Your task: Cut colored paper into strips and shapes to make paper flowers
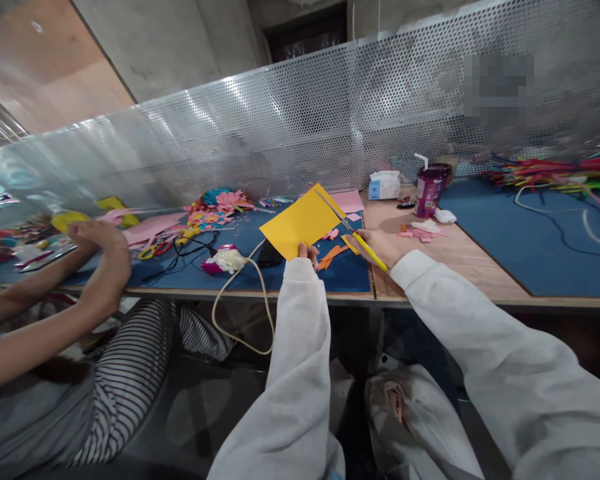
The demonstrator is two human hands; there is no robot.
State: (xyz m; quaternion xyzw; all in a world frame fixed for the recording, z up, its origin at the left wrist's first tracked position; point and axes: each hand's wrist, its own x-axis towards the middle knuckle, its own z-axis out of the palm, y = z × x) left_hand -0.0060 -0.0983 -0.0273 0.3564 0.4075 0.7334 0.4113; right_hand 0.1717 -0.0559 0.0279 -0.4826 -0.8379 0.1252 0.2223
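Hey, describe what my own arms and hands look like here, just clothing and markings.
Your left sleeve and right sleeve are long, loose and pale greyish white, creased, with no print that I can make out. Each grip is a bare hand with no glove: left hand, partly hidden, and right hand. No cables show on either arm.

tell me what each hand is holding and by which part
The left hand holds a sheet of yellow paper by its near edge. The right hand holds the yellow-handled scissors by the handles.
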